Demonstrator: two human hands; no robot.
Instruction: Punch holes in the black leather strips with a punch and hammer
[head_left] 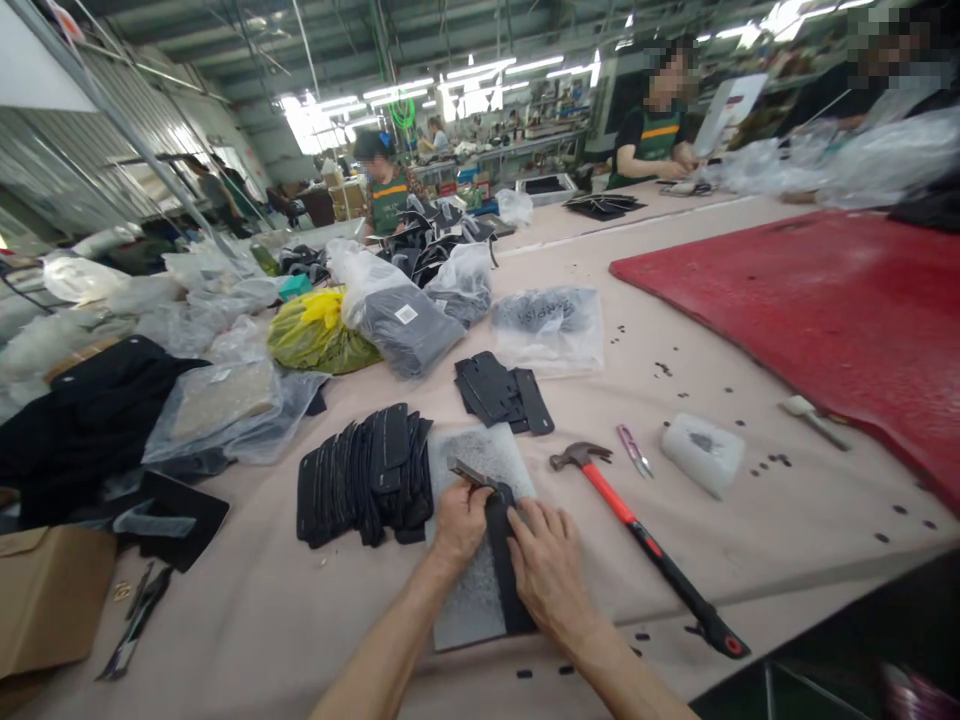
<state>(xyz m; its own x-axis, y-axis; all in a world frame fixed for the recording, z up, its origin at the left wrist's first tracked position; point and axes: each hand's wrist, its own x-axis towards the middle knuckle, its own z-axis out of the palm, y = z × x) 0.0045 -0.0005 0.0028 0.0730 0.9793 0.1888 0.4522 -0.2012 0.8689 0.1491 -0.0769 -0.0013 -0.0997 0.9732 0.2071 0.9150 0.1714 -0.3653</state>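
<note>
The left hand [461,525] has its thumb and fingers bent in a pinch on a small metal tool [471,472] — blurred, so its exact kind is hard to tell. The right hand [551,560] lies palm down, its fingers slightly parted and bent, tips on a black strip [504,570]. That strip lies along the right part of a gray board [466,610], below the metal tool.

Just left of the board stands a thick row of black pieces [352,480]; beyond its far edge lies a smaller loose pile [491,388]. To the right rest a hammer [637,530] with a red and black handle, pink snips [634,450] and a whitish block [703,455]. Farther out are a yellow bag [319,335] and a red mat [795,310] — both on the table [300,620].
</note>
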